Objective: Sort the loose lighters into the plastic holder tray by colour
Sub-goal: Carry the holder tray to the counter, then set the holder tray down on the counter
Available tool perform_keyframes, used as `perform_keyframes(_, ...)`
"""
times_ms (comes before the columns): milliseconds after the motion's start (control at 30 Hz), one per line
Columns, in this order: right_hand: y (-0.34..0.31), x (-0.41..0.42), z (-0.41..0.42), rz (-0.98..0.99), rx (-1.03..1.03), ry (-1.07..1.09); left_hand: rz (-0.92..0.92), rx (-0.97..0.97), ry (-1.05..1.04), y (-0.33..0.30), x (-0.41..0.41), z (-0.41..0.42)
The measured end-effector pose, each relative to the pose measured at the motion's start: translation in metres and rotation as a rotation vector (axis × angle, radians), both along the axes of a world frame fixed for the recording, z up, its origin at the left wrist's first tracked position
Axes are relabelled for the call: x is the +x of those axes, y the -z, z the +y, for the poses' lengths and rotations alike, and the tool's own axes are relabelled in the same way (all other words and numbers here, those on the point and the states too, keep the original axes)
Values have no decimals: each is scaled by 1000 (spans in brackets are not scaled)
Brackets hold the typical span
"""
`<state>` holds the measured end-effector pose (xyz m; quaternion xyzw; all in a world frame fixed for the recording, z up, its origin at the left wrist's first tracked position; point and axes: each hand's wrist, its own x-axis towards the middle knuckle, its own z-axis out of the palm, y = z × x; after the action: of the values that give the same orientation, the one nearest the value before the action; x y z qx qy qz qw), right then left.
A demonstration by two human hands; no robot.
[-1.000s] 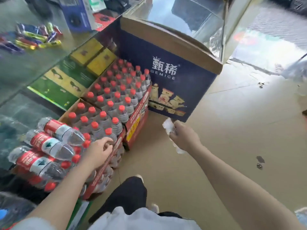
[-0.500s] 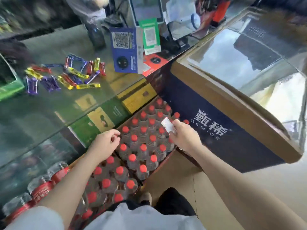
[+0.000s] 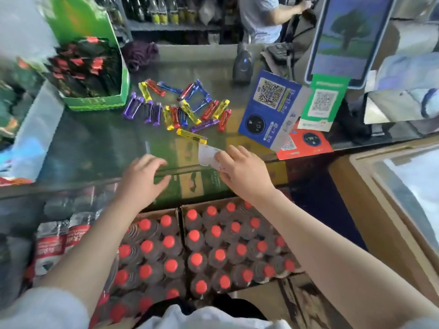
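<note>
Several loose lighters [image 3: 180, 108] in purple, yellow, red and blue lie scattered on the glass counter [image 3: 95, 143]. One yellow lighter [image 3: 191, 136] lies nearest to me, just beyond my right hand. My right hand [image 3: 244, 174] is over the counter's front edge, pinching a pale translucent plastic piece [image 3: 207, 156] between thumb and fingers. I cannot tell whether it is the holder tray. My left hand [image 3: 142, 179] hovers beside it over the counter edge, fingers spread and holding nothing.
A green display box [image 3: 95, 100] of dark packets stands at the back left. A blue QR-code box [image 3: 270, 108], a green QR stand [image 3: 320, 103] and a red card [image 3: 306, 141] crowd the right. Red-capped bottles [image 3: 202, 245] fill crates below. Another person [image 3: 261, 17] stands behind the counter.
My view has swung up from the floor and bottle crates to the counter top. Both hands have risen from the bottles to the counter edge, the right one still holding the plastic piece.
</note>
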<state>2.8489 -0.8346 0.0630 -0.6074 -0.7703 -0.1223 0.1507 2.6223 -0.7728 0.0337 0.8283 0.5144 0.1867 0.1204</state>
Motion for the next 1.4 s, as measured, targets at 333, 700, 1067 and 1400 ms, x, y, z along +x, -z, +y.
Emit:
perform_keyframes(333, 36, -51, 44, -208, -64, -89, 255, 49, -101, 15, -60, 11)
perform_keyframes(700, 35, -89, 66, 162, -136, -176, 109, -106, -27, 12, -71, 43)
perform_keyframes(1067, 32, -47, 114, 356, -321, 339, 28, -264, 112, 7, -45, 69)
perform_keyframes(1400, 29, -41, 113, 597, -329, 337, -11, -302, 82, 13, -47, 68)
